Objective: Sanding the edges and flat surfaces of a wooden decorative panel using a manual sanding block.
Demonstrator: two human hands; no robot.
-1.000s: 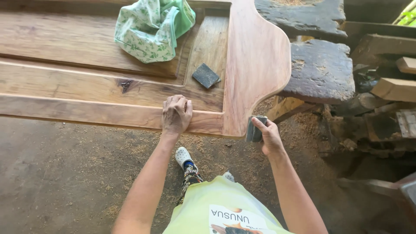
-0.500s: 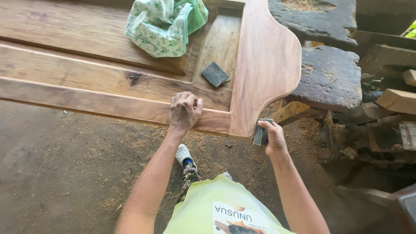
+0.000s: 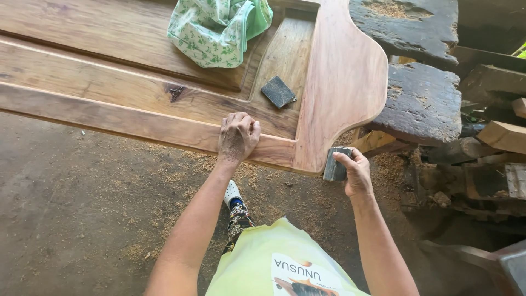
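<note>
A long wooden furniture panel [image 3: 109, 87] with raised rails lies flat, ending in a curved reddish end board [image 3: 342, 82]. My left hand [image 3: 238, 137] rests palm down on the near rail, fingers curled over its top edge, holding nothing. My right hand [image 3: 353, 172] grips a dark sanding block [image 3: 335, 163] pressed against the lower edge of the curved end board. A second dark sanding pad [image 3: 278, 91] lies loose in the panel's recessed field.
A green floral cloth [image 3: 216, 27] sits bunched on the panel's far side. Rough dark timber slabs [image 3: 422, 101] and offcuts [image 3: 504, 137] are stacked at the right. Sawdust covers the dirt floor [image 3: 82, 208]. My foot [image 3: 233, 194] stands below the panel's edge.
The view has shifted, so the panel sits lower in the frame. My right hand and sanding block stay at the end board's lower edge; my left hand remains on the rail.
</note>
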